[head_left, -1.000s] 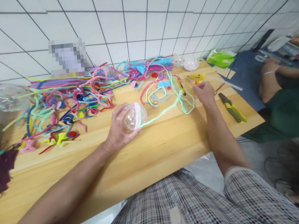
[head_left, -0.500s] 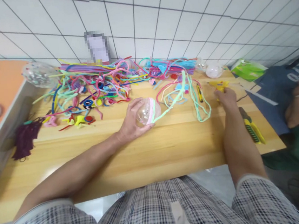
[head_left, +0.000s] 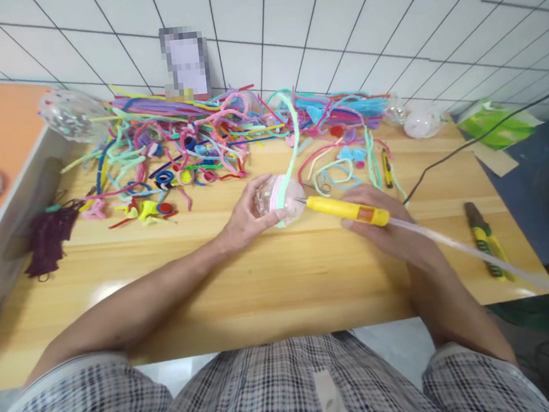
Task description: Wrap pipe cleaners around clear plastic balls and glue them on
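Observation:
My left hand [head_left: 249,218] is wrapped round a clear balloon-like ball [head_left: 295,210] above the table. Pink and mint-green fuzzy strips circle the ball, and a loose green pipe-cleaner strand [head_left: 292,139] rises from it toward the back. In my right hand [head_left: 378,228] is a yellow hot glue gun [head_left: 347,210], its nozzle pointing left at the ball, close by the green strip; whether it touches I cannot tell. A long translucent glue stick [head_left: 453,242] sticks out of the gun's rear.
Heaped pipe cleaners [head_left: 159,113] line the back of the wooden table [head_left: 283,296]. Pliers [head_left: 484,237] and a yellow cutter [head_left: 387,168] lie at right. Clear balloons [head_left: 71,115] sit at the back left. A dark cord [head_left: 463,146] crosses at right.
My right hand has brought the glue gun from the table's right side to the ball. The green strand has swung from the right to upright, while my left hand keeps its hold.

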Demonstrator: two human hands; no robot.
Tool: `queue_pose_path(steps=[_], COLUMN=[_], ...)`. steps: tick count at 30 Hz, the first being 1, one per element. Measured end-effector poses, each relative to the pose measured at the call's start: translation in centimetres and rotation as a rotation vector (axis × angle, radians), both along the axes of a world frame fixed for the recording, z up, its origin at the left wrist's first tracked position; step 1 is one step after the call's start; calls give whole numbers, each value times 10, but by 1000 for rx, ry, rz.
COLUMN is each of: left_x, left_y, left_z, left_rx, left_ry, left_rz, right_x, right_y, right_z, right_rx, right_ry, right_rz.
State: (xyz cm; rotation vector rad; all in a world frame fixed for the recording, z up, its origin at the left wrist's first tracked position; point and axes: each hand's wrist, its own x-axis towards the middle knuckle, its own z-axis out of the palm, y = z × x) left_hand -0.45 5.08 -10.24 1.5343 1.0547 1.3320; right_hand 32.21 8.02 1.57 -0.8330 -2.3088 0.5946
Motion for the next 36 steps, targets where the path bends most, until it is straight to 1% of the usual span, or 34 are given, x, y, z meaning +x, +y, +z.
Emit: queue_pose_path(steps=[2, 5, 8, 12, 16, 21, 24, 29, 34, 36], left_x=[0, 0, 0, -1, -2, -3, -4, -7, -8, -7], left_y=[0, -1, -1, -3, -4, -4, -4, -4, -4, -4], left_z=[2, 5, 8, 10, 11, 13, 13, 13, 12, 12], left_rx=[-18, -41, -67, -38, -8, -40, -64, -70, -51, -49], left_ry=[-4, -19, -12, 44, 78, 71, 82, 86, 82, 80], left_rz=[-40, -59, -76, -72, -77, -85, -84, -101, -95, -96], right_x=[-5, -4, -1, -1, -2, -2, -3, -5, -10, -11], right_y=[-3, -3, -5, -9, -9, -11, -14, -16, -17, -17], right_z=[0, -5, -7, -5, -6, -7, -5, -2, 3, 3], right_rx=[109, 210, 275, 342, 383, 380, 392, 413, 512, 547], right_ry=[-54, -100, -131, -158, -181, -190, -219, -194, -224, -233], right_rz=[84, 104, 94, 153, 197, 208, 194, 157, 192, 177])
